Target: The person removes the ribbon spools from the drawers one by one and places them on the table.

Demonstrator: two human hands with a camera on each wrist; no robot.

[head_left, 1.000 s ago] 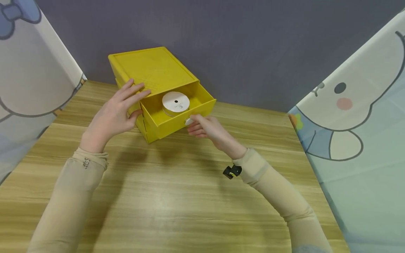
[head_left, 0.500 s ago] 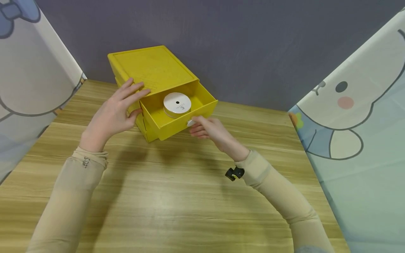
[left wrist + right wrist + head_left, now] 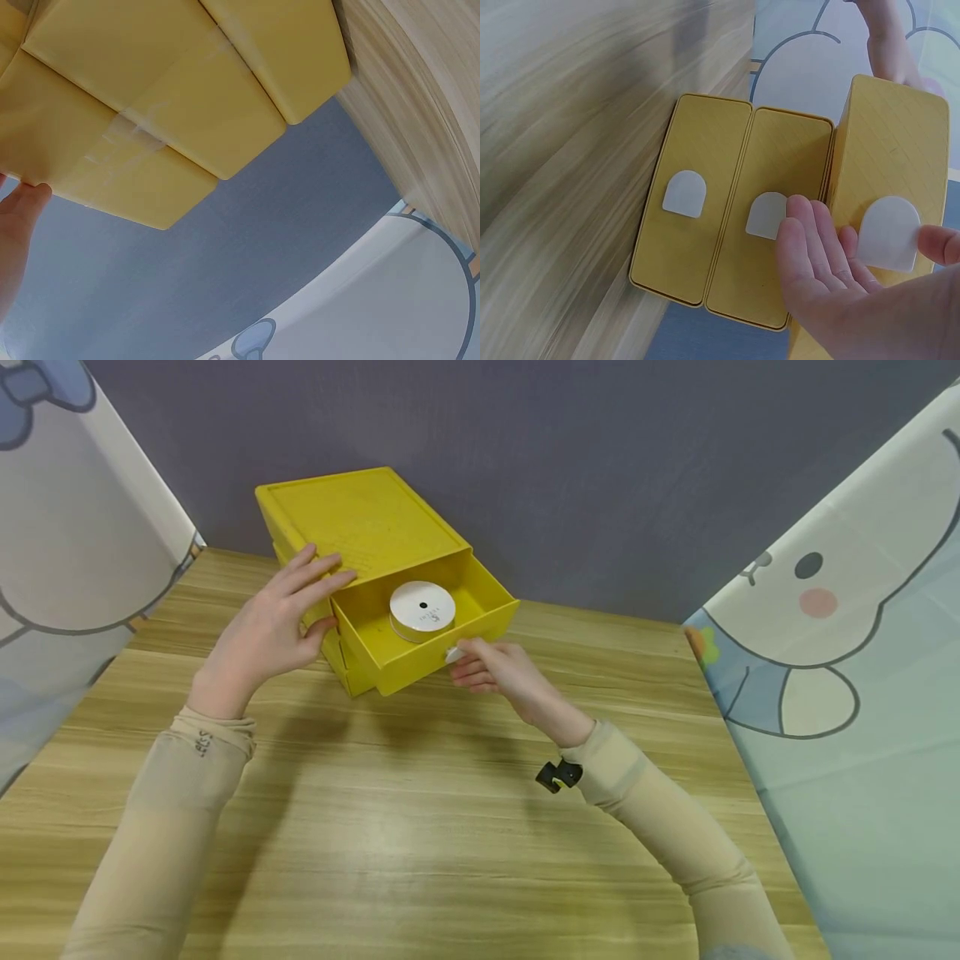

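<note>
**Top drawer drawn out, both hands on the yellow chest**

Nearest to us, the wooden surface (image 3: 420, 827) carries our two sleeved forearms, with a small black clip (image 3: 557, 774) at the right cuff. Ahead of the right wrist, our right hand (image 3: 498, 670) pinches the white tab handle (image 3: 452, 653) on the front of the top drawer (image 3: 442, 647): in the right wrist view the thumb sits on one side of the tab (image 3: 889, 232) and the curled fingers (image 3: 810, 247) on the other. In that same view the two lower drawers (image 3: 727, 247) lie closed, each with its own white tab.

The drawer stands pulled out toward us from the yellow drawer chest (image 3: 360, 522), and a white ribbon spool (image 3: 422, 608) lies flat inside it, just beyond the right hand's fingertips and apart from them.

Our left hand (image 3: 266, 631) lies against the chest's near left corner, fingers straight and spread over the top edge, thumb against the side; it grips nothing. Farther back rises a grey wall (image 3: 570, 460), flanked by cartoon-printed sheets (image 3: 847, 635).
</note>
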